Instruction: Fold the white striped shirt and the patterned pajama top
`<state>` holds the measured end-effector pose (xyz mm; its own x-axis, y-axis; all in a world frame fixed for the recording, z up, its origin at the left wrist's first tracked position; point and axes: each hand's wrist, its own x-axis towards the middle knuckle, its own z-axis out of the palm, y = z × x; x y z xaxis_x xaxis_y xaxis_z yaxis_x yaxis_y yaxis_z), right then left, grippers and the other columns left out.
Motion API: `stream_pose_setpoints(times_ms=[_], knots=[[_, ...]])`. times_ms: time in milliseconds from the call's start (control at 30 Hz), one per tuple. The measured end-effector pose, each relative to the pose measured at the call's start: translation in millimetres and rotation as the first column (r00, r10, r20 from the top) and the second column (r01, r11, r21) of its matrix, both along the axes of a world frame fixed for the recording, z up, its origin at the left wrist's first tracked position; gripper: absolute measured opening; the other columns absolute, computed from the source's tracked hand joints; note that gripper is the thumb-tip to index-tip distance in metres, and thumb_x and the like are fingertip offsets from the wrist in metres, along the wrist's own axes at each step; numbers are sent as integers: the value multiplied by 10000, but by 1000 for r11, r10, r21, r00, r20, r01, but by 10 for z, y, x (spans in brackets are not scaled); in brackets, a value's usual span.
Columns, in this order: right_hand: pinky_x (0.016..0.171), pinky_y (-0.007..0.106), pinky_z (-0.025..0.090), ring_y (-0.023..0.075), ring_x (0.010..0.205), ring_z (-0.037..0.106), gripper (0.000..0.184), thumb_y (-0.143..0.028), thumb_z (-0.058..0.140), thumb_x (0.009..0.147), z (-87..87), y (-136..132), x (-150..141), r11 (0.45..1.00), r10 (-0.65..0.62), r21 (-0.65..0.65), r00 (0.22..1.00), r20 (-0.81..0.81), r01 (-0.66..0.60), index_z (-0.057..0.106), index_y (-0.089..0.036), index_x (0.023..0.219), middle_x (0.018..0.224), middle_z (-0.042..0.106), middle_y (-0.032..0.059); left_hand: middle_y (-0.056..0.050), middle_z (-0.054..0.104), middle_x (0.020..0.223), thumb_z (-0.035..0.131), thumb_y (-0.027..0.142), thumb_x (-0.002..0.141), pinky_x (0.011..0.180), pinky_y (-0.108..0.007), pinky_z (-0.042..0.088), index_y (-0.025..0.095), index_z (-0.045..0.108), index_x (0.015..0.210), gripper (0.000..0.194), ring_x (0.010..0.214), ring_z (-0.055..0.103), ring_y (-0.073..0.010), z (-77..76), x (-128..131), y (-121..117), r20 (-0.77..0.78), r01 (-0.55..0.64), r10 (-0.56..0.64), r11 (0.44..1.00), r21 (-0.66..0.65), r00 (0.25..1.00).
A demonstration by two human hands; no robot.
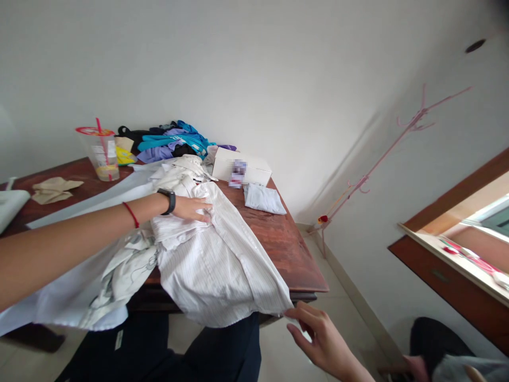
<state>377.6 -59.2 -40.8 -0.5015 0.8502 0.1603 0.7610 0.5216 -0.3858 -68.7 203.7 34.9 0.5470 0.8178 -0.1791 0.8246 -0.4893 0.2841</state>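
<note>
A white striped button-up shirt point(222, 249) lies partly on the table, and its lower part hangs over the near edge. My left hand point(193, 208) rests flat on the upper part of this shirt, fingers stretched out. At the bottom right corner of its hem is my right hand point(318, 337), with the fingertips on the cloth and the hem drawn out toward them. The thumb looks a little apart from the fingers. Beneath and left of the striped shirt lie a white patterned garment point(133, 260) and a plain white cloth point(59, 297).
On the wooden table point(274, 239) are a folded light garment point(263, 198), a white box point(258, 170), a clothes pile point(175, 140), a plastic cup point(101, 156) with a straw and a brown napkin point(55, 189). A pink coat rack point(377, 164) leans at the right; another person's dark knee point(435, 337) shows bottom right.
</note>
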Motion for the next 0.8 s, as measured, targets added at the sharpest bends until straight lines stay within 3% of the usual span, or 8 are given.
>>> stream_pose_setpoints(times_ms=[100,200,333,467,567,667,733,800], knots=[[601,257,482,149,637,602,204,-261,557,986,74,61,-20,983,-52,172,997,-49,59,675,-214,1147,763,608,21,-111,430,1591,546,474,937,1202,-429,280,204,474,1521,647,1433,439,-295,225,-457,-268,-39,117,-118,993,-25,992],[816,323,552,220,955,672,263,-274,589,974,144,161,-174,952,-36,303,998,-45,48,663,-221,1221,1077,672,115,-76,449,1585,603,320,874,1174,-417,340,242,512,1496,634,1425,452,-301,308,-911,-537,-125,167,-168,986,-19,978],[1161,529,384,365,1465,382,716,-421,701,902,92,280,-526,960,76,255,982,173,-119,427,-263,1544,1595,408,148,-41,402,1616,600,154,785,1184,-514,303,314,516,1492,729,1484,352,-350,146,-1124,-804,-183,155,-121,971,183,976],[1227,618,215,412,1548,168,1102,-577,780,790,-22,334,-726,984,114,97,951,288,-147,161,-257,1644,1691,190,142,-16,532,1526,517,38,779,1219,-499,215,305,642,1342,636,1488,352,-297,-89,-1021,-810,-148,202,-157,906,373,977],[1233,640,157,395,1553,152,1013,-631,695,848,66,337,-719,991,134,-27,957,258,-132,161,-295,1640,1692,178,115,-20,705,1291,488,13,790,1189,-451,248,272,719,1129,485,1394,472,-274,-113,-942,-675,-104,228,-203,858,459,974],[1243,624,146,349,1542,240,781,-562,610,943,298,336,-788,986,131,-118,982,135,-115,288,-316,1610,1653,324,95,-41,748,1042,482,1,753,1099,-404,329,230,707,931,367,1161,605,-258,14,-832,-517,-81,255,-248,827,501,965],[1249,567,207,310,1504,349,640,-477,590,977,448,357,-946,986,100,-133,995,10,-98,402,-295,1561,1589,447,98,-47,728,942,491,14,741,989,-366,385,211,681,868,302,988,623,-237,148,-700,-420,-53,247,-256,824,511,965],[1195,490,357,279,1410,483,586,-426,612,967,544,401,-1183,985,60,-154,990,-128,-80,465,-266,1511,1510,535,109,-43,697,860,496,36,763,875,-330,397,192,657,823,232,865,596,-215,287,-524,-331,-17,202,-225,834,514,974]])
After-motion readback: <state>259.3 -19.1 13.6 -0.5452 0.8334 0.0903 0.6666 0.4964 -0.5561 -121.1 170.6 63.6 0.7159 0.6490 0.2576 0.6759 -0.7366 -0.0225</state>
